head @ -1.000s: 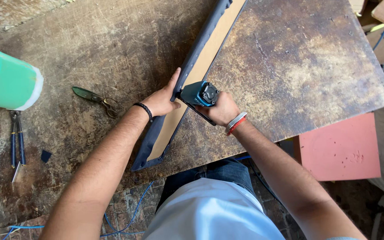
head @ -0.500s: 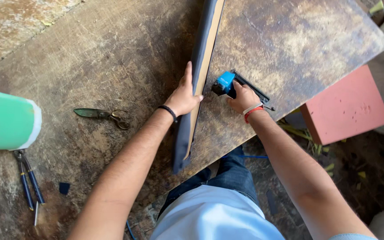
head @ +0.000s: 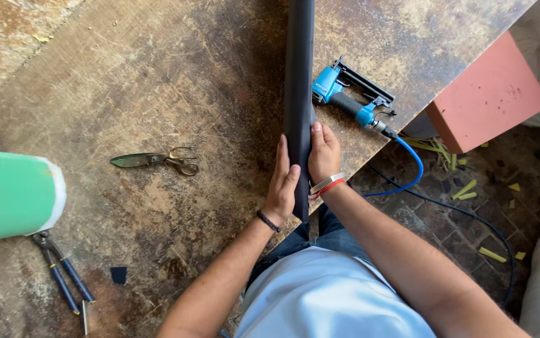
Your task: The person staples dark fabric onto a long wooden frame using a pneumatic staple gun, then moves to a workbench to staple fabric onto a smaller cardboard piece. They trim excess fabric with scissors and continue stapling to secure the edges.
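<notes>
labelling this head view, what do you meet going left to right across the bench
green foam roll → blue-handled pliers → scissors → left hand → right hand → blue staple gun → pink block

Both hands, left hand [head: 280, 188] and right hand [head: 323, 153], clasp a long dark panel [head: 299, 75] standing edgewise on the table [head: 157, 81]; a blue staple gun [head: 351, 100] lies just beside.

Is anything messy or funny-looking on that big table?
A little. The table is scratched and stained, and a small dark scrap lies loose by the pliers. Yellow bits litter the floor. Both hands hold the dark strip on edge.
</notes>
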`<state>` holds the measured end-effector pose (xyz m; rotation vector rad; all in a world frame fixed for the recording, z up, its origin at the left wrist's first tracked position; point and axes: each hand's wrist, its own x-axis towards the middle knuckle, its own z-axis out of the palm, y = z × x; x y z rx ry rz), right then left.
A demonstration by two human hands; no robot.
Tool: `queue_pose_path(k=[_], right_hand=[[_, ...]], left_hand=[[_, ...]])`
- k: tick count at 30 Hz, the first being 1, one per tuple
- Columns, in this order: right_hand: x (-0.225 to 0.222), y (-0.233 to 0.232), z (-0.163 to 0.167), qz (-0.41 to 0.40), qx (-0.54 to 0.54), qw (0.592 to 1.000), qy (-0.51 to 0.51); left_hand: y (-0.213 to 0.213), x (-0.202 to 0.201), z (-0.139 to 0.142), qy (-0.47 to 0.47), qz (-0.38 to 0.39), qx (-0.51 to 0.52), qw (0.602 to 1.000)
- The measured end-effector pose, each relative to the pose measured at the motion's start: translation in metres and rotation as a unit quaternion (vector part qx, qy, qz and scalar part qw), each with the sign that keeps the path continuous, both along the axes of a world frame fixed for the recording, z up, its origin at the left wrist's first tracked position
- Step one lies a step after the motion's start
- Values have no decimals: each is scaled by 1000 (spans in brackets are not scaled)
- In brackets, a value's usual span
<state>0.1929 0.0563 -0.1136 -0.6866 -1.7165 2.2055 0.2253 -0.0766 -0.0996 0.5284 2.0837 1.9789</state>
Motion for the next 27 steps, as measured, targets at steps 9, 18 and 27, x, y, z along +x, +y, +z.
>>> queue_pose_path(k=[9, 18, 27], right_hand=[[-8, -15, -34, -19, 35, 999, -5], [-19, -21, -25, 16, -75, 997, 34], [-73, 104, 7, 141, 661, 736, 27]], left_hand=[[14, -59, 9, 164, -6, -170, 972], [11, -43, 43, 37, 16, -254, 966], [-1, -70, 69, -57, 5, -361, 931]])
